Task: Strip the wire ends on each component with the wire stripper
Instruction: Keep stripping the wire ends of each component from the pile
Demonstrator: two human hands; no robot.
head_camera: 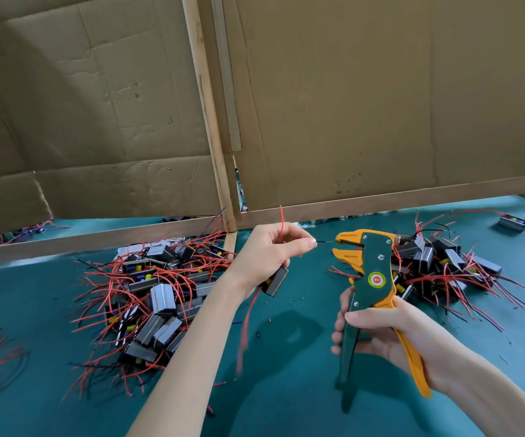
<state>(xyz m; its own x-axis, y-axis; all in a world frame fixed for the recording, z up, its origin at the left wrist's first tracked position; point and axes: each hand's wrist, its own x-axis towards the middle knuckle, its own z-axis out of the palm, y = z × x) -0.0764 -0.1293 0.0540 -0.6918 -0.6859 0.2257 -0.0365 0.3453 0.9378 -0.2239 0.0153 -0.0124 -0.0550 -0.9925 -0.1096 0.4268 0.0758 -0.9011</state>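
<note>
Left hand (267, 250): pinches a thin black wire (325, 242), its tip at the stripper's parted jaws.
Right hand (390, 335): grips the handles of the upright green-and-orange metal wire stripper (371, 266).
Component: small black-and-silver box component (277, 280) hangs under the left hand, trailing a red wire (248, 313).

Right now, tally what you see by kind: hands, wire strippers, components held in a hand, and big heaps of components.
2 hands: left hand, right hand
1 wire stripper
1 held component
2 big heaps: left heap, right heap
Total: 6
</note>
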